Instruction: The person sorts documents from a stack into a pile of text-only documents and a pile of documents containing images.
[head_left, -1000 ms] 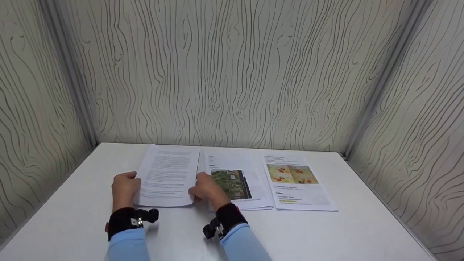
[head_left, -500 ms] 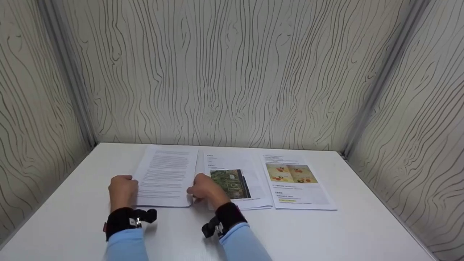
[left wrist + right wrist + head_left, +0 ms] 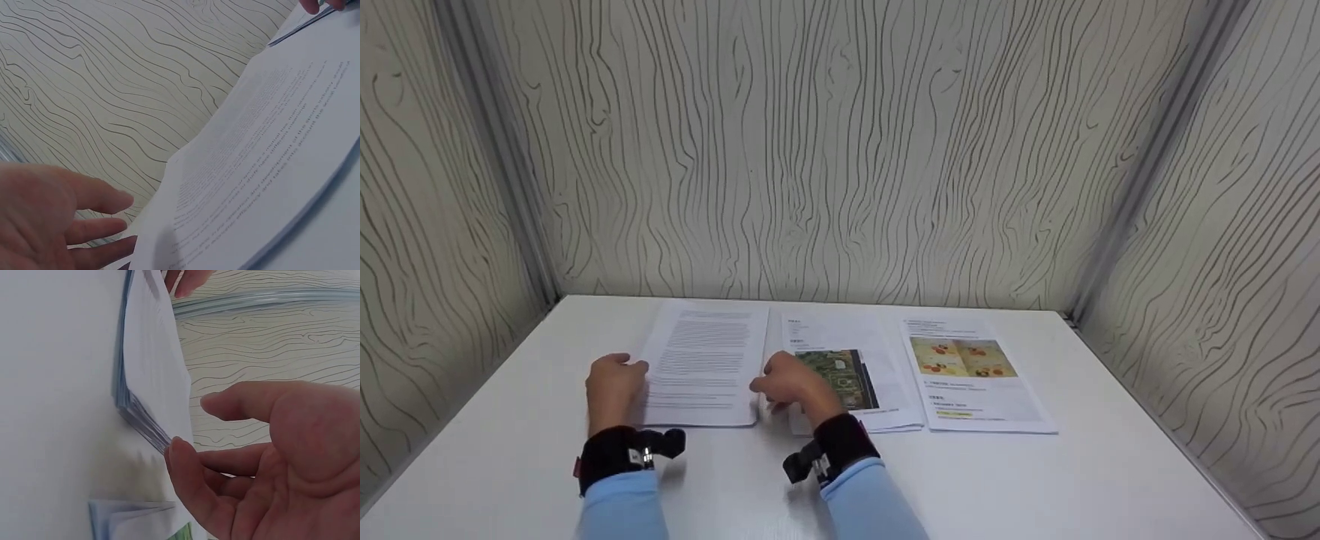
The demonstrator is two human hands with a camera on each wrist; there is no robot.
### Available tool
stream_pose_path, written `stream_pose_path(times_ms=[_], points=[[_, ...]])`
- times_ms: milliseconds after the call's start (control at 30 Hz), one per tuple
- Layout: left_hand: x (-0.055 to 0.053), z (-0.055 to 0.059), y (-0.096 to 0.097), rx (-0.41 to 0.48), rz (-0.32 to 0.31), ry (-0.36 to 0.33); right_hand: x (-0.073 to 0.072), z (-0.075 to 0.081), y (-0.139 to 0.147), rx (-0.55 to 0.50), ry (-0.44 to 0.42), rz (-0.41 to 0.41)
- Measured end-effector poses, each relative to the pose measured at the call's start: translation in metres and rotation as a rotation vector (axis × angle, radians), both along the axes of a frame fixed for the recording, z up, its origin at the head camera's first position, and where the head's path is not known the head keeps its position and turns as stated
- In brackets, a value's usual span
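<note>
A stack of printed text sheets [image 3: 701, 367] lies on the left part of the white table. At its left edge is my left hand [image 3: 615, 390], thumb raised, its fingers [image 3: 101, 230] reaching behind the paper's edge in the left wrist view. My right hand [image 3: 795, 386] is at the opposite edge. In the right wrist view a bent fingertip [image 3: 175, 447] meets the stack's side near the corner, and the thumb [image 3: 242, 399] stands apart from the paper. Neither hand grips the sheets.
Right of the stack lies a second pile of paper with a dark green picture [image 3: 836, 379], partly covered by the right hand. Farther right is a third pile with a yellowish picture [image 3: 964, 358]. Patterned panels [image 3: 840, 150] enclose the white table [image 3: 1110, 480] at back and sides.
The text stack, bowed and held at both sides a second ago, has settled flat. Both thumbs have come off it, and the right hand has shifted slightly right.
</note>
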State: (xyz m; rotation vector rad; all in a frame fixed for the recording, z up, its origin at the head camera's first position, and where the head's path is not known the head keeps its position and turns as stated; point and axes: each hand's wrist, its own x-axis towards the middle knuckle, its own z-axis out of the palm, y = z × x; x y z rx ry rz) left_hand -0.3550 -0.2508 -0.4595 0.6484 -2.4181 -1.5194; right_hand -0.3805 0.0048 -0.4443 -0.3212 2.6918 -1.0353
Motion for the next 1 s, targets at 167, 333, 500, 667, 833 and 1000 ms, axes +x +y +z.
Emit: stream_pose_path(times_ms=[167, 333, 500, 667, 833, 1000], points=[[0.001, 0.025, 0.002, -0.07, 0.057, 0.092, 0.004, 0.024, 0.018, 0.0, 0.033, 0.028], [0.007, 0.058, 0.017, -0.02, 0.06, 0.197, 0.011, 0.055, 0.054, 0.03, 0.107, 0.096], [0.011, 0.079, 0.048, -0.02, 0.0, 0.267, 0.011, 0.074, 0.106, 0.104, 0.199, 0.033], [-0.001, 0.081, 0.096, -0.081, -0.163, 0.274, -0.001, 0.064, 0.165, 0.127, 0.221, -0.122], [-0.018, 0.059, 0.146, -0.166, -0.34, 0.216, -0.016, 0.039, 0.208, 0.122, 0.16, -0.219], [-0.025, 0.028, 0.174, -0.267, -0.462, 0.077, -0.022, 0.02, 0.217, 0.131, 0.071, -0.248]])
